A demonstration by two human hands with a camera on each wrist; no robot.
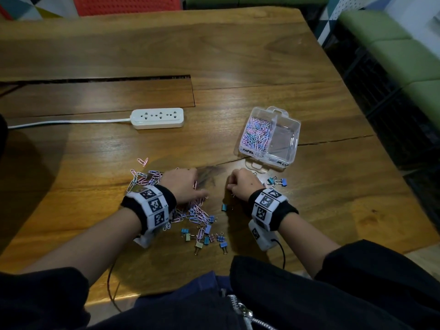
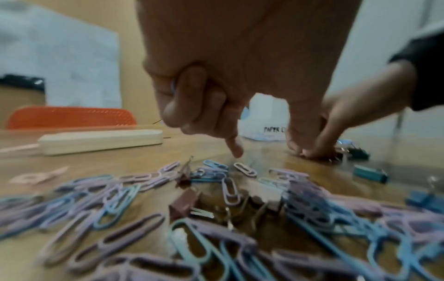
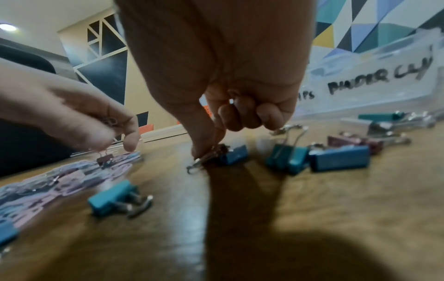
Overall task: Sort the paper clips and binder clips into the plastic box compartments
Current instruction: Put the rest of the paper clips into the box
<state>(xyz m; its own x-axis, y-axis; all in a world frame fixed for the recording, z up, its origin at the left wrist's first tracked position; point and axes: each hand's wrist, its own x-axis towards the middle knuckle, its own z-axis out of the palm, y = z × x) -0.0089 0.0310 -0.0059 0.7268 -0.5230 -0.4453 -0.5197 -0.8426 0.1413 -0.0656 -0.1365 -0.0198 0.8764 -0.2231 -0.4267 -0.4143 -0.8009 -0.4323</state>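
Right hand point(image 3: 217, 106) pinches a blue binder clip point(image 3: 234, 155); plastic box point(image 1: 289, 153) holds paper clips point(image 1: 257, 134) in its left compartment.

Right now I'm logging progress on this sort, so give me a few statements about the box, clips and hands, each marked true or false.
1. The plastic box holds paper clips in its left compartment. True.
2. The right compartment is full of binder clips. False: it looks empty.
3. The right hand pinches a blue binder clip by its wire handle. True.
4. The power strip lies inside the box. False: it lies on the table, left of the box.
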